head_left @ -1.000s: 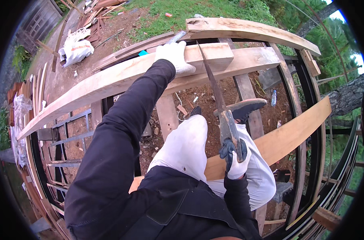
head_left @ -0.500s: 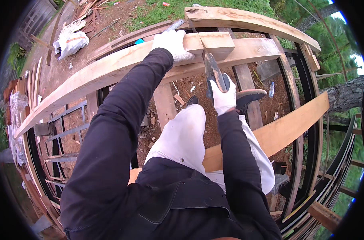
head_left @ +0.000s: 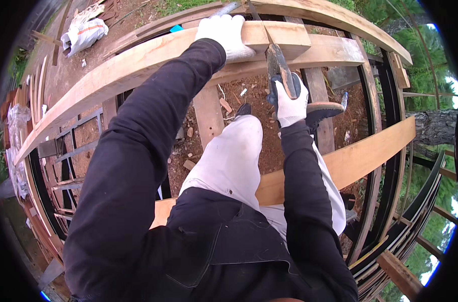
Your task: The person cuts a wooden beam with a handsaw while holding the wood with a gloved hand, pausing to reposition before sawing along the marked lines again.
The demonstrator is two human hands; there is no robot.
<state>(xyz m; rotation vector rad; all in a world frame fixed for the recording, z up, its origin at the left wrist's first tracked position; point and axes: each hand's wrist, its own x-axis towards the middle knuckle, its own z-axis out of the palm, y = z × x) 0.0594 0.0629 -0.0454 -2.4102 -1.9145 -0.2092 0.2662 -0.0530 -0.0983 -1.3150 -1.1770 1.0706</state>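
Observation:
A long squared wooden beam [head_left: 138,63] lies across the frame before me. My left hand [head_left: 224,35], in a white glove, grips it from above, fingers over the far edge and thumb on the near side. In my gloved right hand [head_left: 291,100] is the handle of a handsaw [head_left: 278,63]. Its blade sits in a cut across the beam near the right end, pointing away from me. The cut's depth is hidden. A second beam [head_left: 334,50] supports that end from below. My knee [head_left: 234,146] is bent beneath my arms.
A pale plank [head_left: 339,163] slants across at my right. Dark frame rails with wooden strips [head_left: 372,121] stand beyond it. Another beam [head_left: 329,12] lies at the far side. A white sack [head_left: 85,35] and stacked timber are at left; a tree trunk [head_left: 438,126] is at right.
The view has shifted, so the beam and both hands appear higher and slightly further right. Both hands keep their grips, and the saw stays in the cut.

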